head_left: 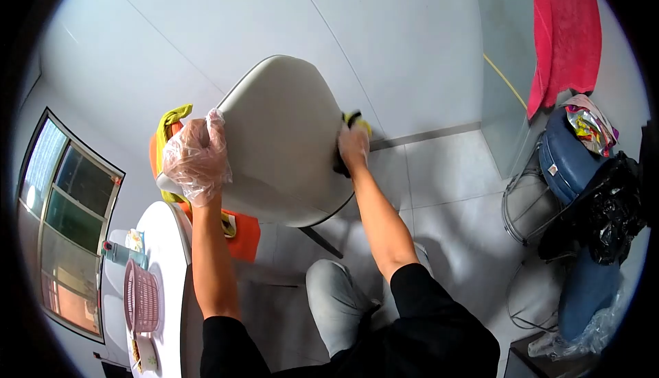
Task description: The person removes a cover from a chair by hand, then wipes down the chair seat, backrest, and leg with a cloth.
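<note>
A pale grey-white chair (281,131) with a smooth curved backrest and dark legs stands in front of me. My left hand (198,157), in a clear plastic glove, is closed on the chair's left edge. At the right edge of the chair, my right hand (354,146) is closed around a black-and-yellow object (355,120). Motion blur and my fingers partly hide it, so its exact kind is unclear. Behind my left hand hangs a yellow-green cloth (165,131), with an orange item (244,239) lower down.
On my left, a white round table (173,275) bears a pink basket (143,297), a bottle (123,253) and a cup (145,355). At right are blue stools (564,162), a black plastic bag (607,213) and a hanging red towel (564,35). Tiled floor (449,162) lies between.
</note>
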The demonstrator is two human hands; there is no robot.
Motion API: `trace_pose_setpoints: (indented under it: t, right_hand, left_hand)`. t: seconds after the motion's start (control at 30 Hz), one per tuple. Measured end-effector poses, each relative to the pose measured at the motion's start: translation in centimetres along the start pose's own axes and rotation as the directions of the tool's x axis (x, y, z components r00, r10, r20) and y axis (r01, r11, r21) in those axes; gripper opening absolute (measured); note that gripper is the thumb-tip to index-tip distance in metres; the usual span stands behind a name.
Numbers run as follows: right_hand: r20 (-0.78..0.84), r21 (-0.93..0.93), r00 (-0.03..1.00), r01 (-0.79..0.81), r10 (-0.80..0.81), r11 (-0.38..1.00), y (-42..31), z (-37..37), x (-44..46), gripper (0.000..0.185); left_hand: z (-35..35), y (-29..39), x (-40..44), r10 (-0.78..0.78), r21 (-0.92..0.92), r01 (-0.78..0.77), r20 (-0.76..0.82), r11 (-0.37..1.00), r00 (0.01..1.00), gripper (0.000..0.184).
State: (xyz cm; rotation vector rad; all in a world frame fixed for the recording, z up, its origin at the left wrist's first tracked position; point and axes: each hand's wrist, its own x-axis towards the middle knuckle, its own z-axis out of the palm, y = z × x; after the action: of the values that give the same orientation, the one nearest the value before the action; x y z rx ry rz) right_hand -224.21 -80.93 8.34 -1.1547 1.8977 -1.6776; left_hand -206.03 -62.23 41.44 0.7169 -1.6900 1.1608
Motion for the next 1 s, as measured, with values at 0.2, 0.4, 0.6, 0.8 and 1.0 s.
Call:
trace_pose_setpoints:
  t: [0.2, 0.4, 0.6, 0.8, 1.0]
  right_hand:
    - [-0.384, 0.404, 0.791, 0.607, -0.476, 0.684, -21.0, -11.4, 1.3, 0.035]
    - [0.104, 0.587, 0.99, 0.013, -0.091, 0.81, -10.5, -7.3, 6.0, 0.044]
    - [0.192, 0.215, 0.921, -0.376, 0.338, 0.902, 14.2, 5.3, 2.3, 0.054]
    - [0.299, 0.201, 0.931, -0.275, 0.209, 0.94, 18.0, 1.7, -6.9, 0.035]
    - [0.306, 0.324, 0.776, -0.63, 0.552, 0.706, 12.9, -10.6, -15.0, 0.042]
  left_hand:
    - [0.0, 0.0, 0.0, -0.018, -0.016, 0.019, 0.041, 1.0, 0.999, 0.03]
    - [0.7, 0.0, -0.6, -0.054, 0.034, 0.053, 0.028, 0.998, 0.998, 0.024]
    - [0.7, -0.1, -0.9, -0.076, 0.099, 0.071, 0.051, 0.993, 0.996, 0.021]
    - [0.3, -0.2, -0.3, -0.008, 0.079, 0.006, 0.028, 0.997, 1.0, 0.024]
    - [0.6, 1.0, 1.1, -0.034, 0.113, 0.03, 0.032, 0.993, 0.999, 0.04]
